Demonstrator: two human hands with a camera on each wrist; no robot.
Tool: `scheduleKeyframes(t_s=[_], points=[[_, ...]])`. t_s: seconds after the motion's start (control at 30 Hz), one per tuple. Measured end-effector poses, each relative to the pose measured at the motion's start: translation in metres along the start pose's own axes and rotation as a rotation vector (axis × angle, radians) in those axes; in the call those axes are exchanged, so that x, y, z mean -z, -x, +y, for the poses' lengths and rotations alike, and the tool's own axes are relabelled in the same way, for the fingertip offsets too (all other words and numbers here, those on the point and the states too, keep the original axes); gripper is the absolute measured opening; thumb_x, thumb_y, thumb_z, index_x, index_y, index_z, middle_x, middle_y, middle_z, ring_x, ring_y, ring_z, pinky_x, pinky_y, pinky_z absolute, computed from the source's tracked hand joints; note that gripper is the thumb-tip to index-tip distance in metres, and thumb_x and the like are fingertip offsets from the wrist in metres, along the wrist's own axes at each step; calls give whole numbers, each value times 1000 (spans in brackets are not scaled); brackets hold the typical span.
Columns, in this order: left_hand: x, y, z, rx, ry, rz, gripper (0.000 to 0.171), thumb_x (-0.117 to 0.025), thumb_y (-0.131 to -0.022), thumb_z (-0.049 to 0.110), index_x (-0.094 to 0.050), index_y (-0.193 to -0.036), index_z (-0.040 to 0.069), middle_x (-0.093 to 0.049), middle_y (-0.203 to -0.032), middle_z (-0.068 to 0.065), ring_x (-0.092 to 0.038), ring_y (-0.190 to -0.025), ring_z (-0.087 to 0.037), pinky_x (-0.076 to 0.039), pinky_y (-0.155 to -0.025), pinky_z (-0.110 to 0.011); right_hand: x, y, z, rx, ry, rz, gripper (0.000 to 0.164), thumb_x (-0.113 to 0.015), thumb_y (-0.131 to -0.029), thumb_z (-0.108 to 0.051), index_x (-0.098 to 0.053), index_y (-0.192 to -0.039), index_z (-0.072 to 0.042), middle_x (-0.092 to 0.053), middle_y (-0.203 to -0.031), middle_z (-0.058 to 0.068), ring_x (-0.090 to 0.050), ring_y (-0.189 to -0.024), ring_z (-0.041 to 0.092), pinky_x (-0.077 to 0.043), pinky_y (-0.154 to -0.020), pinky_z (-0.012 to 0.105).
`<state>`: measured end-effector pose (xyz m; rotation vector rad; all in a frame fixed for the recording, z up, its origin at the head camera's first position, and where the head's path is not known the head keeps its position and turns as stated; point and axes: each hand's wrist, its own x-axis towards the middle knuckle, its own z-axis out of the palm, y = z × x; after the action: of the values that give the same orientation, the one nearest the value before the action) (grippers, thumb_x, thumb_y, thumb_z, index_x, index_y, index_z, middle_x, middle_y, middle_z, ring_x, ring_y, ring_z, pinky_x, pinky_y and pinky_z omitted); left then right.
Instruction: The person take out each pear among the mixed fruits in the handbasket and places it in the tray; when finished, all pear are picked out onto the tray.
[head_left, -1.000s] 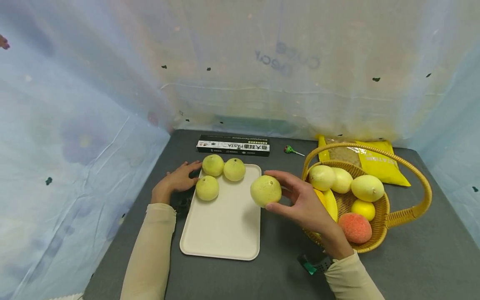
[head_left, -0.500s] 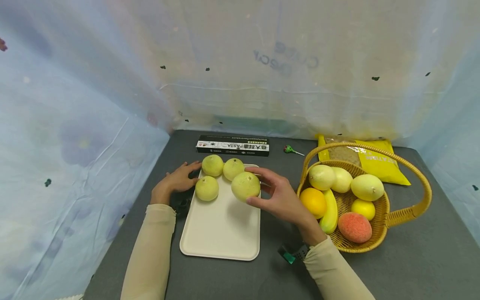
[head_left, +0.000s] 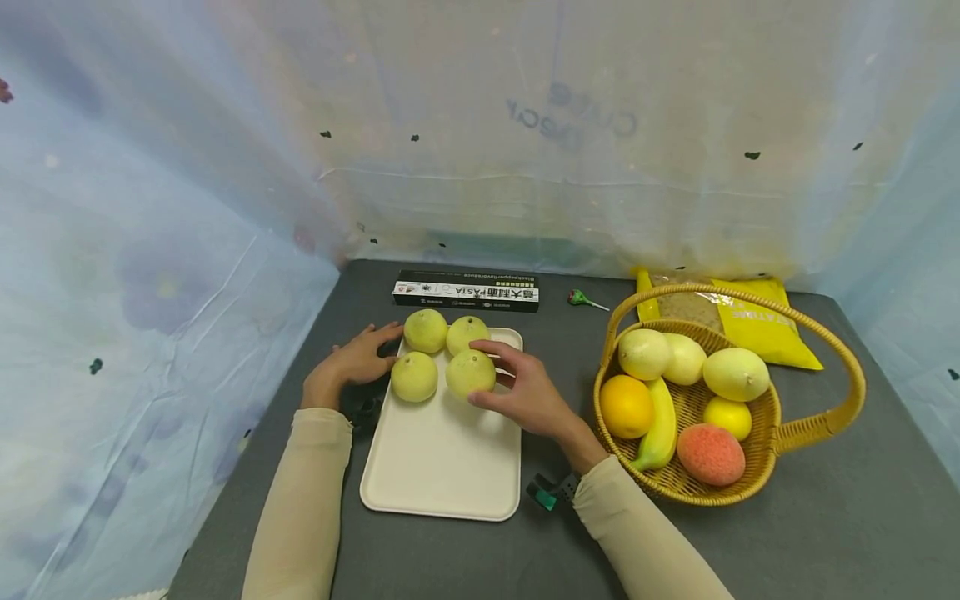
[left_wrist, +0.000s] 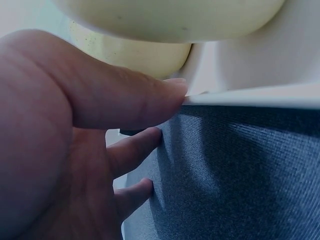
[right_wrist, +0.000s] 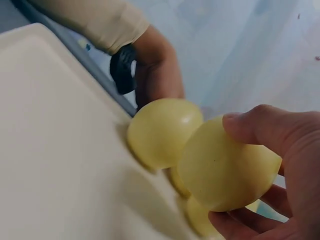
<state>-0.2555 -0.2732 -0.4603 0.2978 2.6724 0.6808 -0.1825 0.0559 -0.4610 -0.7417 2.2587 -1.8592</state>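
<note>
My right hand (head_left: 527, 393) grips a round yellow-green pomelo (head_left: 469, 375) between thumb and fingers over the upper part of the cream tray (head_left: 450, 475). In the right wrist view this pomelo (right_wrist: 225, 165) overlaps a second pomelo (right_wrist: 165, 132). Three more pomelos sit grouped at the tray's far left: one at the back (head_left: 425, 331), one to its right (head_left: 468, 332), one in front (head_left: 414, 377). My left hand (head_left: 358, 357) rests at the tray's left edge. In the left wrist view its thumb (left_wrist: 135, 97) touches the rim, with the other fingers extended over the dark tabletop.
Right of the tray stands a wicker basket (head_left: 765, 475) with a tall handle. Inside are pale melons (head_left: 735, 374), an orange (head_left: 627, 407), a banana (head_left: 658, 429), a lemon (head_left: 727, 417) and a peach (head_left: 711, 454). Behind lie a pasta box (head_left: 467, 292), a lollipop (head_left: 587, 300) and a yellow bag (head_left: 765, 333).
My right hand has carried the pomelo leftward from the tray's right edge to beside the other three, clearing the view of the orange and banana. The left hand has stayed put.
</note>
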Motion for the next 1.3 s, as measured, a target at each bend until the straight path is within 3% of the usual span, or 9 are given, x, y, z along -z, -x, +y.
scheduleKeyframes(t_s=[0.37, 0.8, 1.07, 1.3], points=[[-1, 0, 0, -9, 12, -3, 69, -60, -111, 29, -35, -174, 18, -21, -183, -15, -5, -169, -53, 1, -110, -99, -14, -10, 26, -17, 34, 12, 71, -92, -85, 1, -64, -150, -3, -64, -152, 16, -69, -133, 32, -59, -111, 41], [-1, 0, 0, -10, 9, -9, 69, -59, -111, 27, -34, -174, 18, -20, -183, -15, -5, -169, -52, 1, -110, -99, -18, -11, 26, 17, 154, 25, 73, -93, -86, -5, -62, -152, -2, -65, -151, 15, -66, -137, 30, -60, -109, 39], [1, 1, 1, 2, 10, -8, 68, -60, -112, 28, -34, -174, 17, -20, -183, -15, -3, -169, -52, 2, -111, -98, -6, 8, 10, 43, 311, 62, 75, -94, -87, -15, -62, -154, -9, -65, -153, 10, -66, -135, 36, -58, -113, 48], [1, 0, 1, 1, 9, -18, 68, -59, -112, 28, -33, -175, 19, -18, -184, -15, -2, -169, -52, 4, -111, -98, 15, 43, -20, 76, 366, 31, 76, -96, -87, -25, -63, -155, -17, -66, -154, 5, -69, -135, 32, -58, -113, 44]])
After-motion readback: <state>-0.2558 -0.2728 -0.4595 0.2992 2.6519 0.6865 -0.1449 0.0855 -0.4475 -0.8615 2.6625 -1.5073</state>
